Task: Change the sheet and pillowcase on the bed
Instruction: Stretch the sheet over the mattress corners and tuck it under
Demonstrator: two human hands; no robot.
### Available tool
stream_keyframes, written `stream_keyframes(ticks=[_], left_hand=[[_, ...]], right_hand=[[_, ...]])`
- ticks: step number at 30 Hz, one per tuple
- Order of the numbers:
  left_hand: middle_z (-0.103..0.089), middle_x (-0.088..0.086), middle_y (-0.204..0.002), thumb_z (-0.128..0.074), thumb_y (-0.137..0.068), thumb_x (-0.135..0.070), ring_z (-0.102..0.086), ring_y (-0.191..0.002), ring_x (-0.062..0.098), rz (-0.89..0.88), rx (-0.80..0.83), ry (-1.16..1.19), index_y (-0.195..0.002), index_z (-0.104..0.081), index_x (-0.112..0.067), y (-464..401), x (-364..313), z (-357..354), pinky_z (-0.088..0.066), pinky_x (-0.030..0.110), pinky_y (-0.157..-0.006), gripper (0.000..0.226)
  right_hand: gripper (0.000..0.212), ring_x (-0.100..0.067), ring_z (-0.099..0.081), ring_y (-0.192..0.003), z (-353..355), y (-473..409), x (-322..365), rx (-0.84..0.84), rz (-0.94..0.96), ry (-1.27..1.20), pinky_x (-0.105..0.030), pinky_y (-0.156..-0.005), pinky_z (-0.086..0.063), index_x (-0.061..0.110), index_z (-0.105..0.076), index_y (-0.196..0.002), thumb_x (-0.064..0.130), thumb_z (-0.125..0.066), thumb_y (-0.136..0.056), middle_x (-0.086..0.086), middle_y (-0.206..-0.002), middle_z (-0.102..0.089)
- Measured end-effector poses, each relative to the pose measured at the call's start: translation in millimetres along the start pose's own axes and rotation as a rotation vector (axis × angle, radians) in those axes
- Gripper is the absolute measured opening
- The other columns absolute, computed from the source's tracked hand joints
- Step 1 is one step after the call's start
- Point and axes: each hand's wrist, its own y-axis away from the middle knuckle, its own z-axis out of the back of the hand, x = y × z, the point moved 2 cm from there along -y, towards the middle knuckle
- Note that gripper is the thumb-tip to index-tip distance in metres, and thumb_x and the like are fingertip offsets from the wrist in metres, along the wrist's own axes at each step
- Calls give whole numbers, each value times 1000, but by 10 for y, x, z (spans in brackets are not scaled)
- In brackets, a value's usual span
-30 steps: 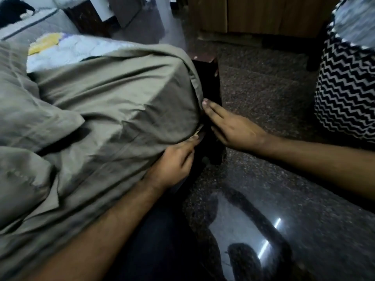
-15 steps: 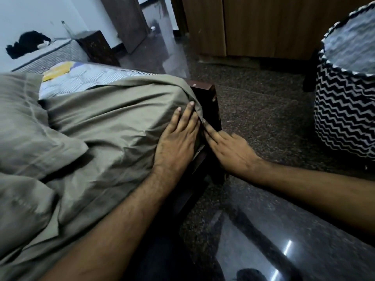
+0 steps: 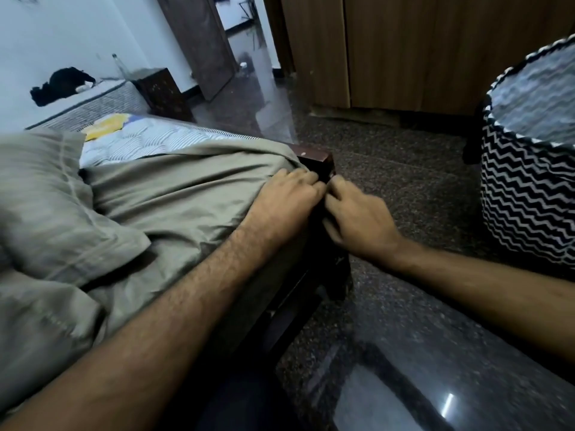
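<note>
Bed: I see the mattress (image 3: 140, 141) with its striped, yellow-patched top bare at the far end; the dark wooden frame (image 3: 317, 160) shows at the near corner.
Sheet: the olive-grey sheet (image 3: 174, 197) covers the near corner of the bed, wrinkled, its edge running down over the side beside the frame post.
Pillow: a pillow in a matching olive-grey pillowcase (image 3: 46, 206) lies on the sheet toward the left edge of the bed, creased, with a stitched border.
Basket: a black-and-white zigzag laundry basket (image 3: 529, 194) stands on the floor, well apart from the bed corner.
Left hand: my left hand (image 3: 286, 197) rests on the sheet at the corner, fingers curled over the edge; I cannot tell whether they pinch cloth.
Right hand: my right hand (image 3: 361, 219) is just beside it against the frame post, fingers bent inward at the sheet's edge; blurred, so I cannot tell its grip.
</note>
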Motion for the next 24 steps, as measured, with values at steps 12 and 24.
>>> stream_keyframes(ticks=[12,24], left_hand=[[-48,20,-143,-29,-107,-40,-44,-136,39,474,330,406,-138,-50,-14,-412,774,-43,-33,50,-113,45],[-49,1,-152,-27,-98,-46,-32,-149,22,517,79,345,-144,-52,-24,-226,606,-119,-22,44,-123,56]], right_hand=[[44,-16,-63,-113,-56,-657,-96,-145,-345,-537,-38,-93,-51,19,-65,-127,47,-39,-105,-1,-122,-69],[26,-21,-62,-121,-306,-620,-243,-373,-69,-704,-40,-103,-49,-5,-67,-121,4,-55,-100,-14,-126,-67]])
